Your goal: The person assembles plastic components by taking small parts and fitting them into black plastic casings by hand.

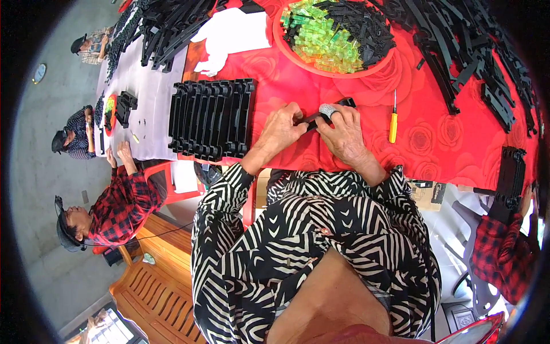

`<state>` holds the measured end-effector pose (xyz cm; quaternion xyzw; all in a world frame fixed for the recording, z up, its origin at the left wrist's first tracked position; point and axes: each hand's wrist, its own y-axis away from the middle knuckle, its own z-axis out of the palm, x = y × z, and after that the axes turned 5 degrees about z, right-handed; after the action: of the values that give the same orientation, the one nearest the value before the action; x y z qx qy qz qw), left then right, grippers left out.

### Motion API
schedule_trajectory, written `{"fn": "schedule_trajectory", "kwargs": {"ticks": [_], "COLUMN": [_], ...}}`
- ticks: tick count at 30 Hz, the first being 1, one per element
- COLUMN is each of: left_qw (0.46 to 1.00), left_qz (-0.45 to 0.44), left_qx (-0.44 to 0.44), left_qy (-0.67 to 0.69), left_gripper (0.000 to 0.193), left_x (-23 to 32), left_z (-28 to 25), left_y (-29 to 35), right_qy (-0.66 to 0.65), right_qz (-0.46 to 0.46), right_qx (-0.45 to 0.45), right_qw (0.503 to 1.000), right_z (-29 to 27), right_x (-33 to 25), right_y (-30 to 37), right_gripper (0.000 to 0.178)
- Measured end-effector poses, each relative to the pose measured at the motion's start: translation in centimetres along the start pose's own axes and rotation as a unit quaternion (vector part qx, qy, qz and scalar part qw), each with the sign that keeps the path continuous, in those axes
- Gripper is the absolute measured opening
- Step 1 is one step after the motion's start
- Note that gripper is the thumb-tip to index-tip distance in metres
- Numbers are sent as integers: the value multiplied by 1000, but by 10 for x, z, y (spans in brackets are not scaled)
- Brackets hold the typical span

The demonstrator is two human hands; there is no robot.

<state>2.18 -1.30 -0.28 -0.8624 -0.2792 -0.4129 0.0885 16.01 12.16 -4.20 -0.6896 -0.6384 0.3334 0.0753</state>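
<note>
Between my hands lies a narrow black plastic part (347, 103), close above the red tablecloth. My left hand (282, 131) is closed, its thumb and fingers pinching the near left end of the part. My right hand (345, 133) bends over the middle with its fingers pressed on it; a grey wrapping (328, 110) covers one fingertip. Much of the part is hidden under my fingers. To the right of my right hand rests a screwdriver (393, 125) with a yellow handle. A row of black plastic pieces (212, 119) lies side by side left of my left hand.
A red round tray (279, 43) at the far side holds green-yellow clips and small black parts. Piles of long black strips (441, 63) lie far right and far left. A white cloth (238, 34) lies beside the tray. Co-workers sit at left and right.
</note>
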Motion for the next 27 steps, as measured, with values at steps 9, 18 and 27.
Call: {"fn": "schedule_trajectory", "kwargs": {"ticks": [9,18,27], "left_qw": [996,998,962], "left_qz": [-66,-45,98], "left_qx": [-31,-37,40], "left_qy": [-50,-38,-252], "left_gripper": [16,17,17], "left_x": [-2,-1,3], "left_z": [-12,-12,-5], "left_y": [-12,-12,-15], "right_qy": [-98,-60,-13], "right_qz": [16,21,31], "right_qx": [-34,-22,-11], "right_qw": [994,998,999], "right_z": [-2,3,5], "right_x": [11,1,-6], "right_y": [-21,-18,-16], "right_gripper": [26,30,34]}}
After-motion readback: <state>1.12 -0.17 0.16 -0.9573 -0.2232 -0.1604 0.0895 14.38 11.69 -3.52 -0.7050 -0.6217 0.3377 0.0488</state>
